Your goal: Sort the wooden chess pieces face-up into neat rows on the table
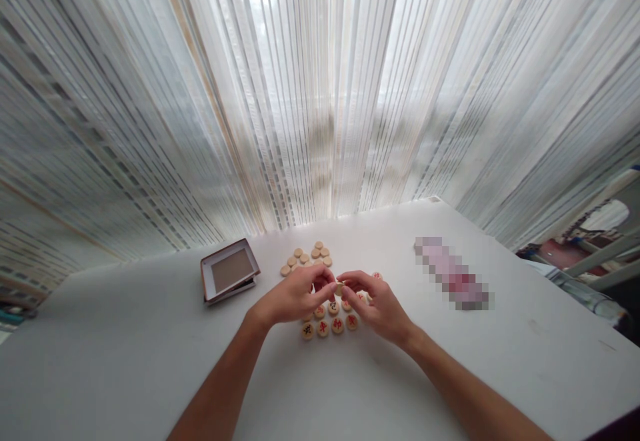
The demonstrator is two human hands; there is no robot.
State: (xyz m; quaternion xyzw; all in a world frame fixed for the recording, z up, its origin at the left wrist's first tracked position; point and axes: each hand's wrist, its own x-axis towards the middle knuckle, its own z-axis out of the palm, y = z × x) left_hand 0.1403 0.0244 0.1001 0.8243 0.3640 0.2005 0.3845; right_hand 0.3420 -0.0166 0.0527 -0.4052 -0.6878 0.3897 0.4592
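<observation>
A round wooden xiangqi piece (339, 289) is pinched between the fingertips of my right hand (373, 301). The fingers of my left hand (303, 293) are curled in, with thumb and fingertips at the left edge of the same piece. Its marking cannot be made out. Just below my hands, xiangqi pieces with red and black characters lie face up in rows; the front row includes a black-marked piece (307, 331) and a red-marked piece (337, 324). My hands partly cover the rows behind. Beyond my left hand sits a loose group of blank-side-up pieces (299, 253).
On the white table (150, 361), an open shallow box (230, 274) stands to the left. A blurred-out pinkish item (450, 274) lies to the right. Striped sheer curtains (320, 94) hang along the table's far edge. A shelf with objects (595, 241) is at far right.
</observation>
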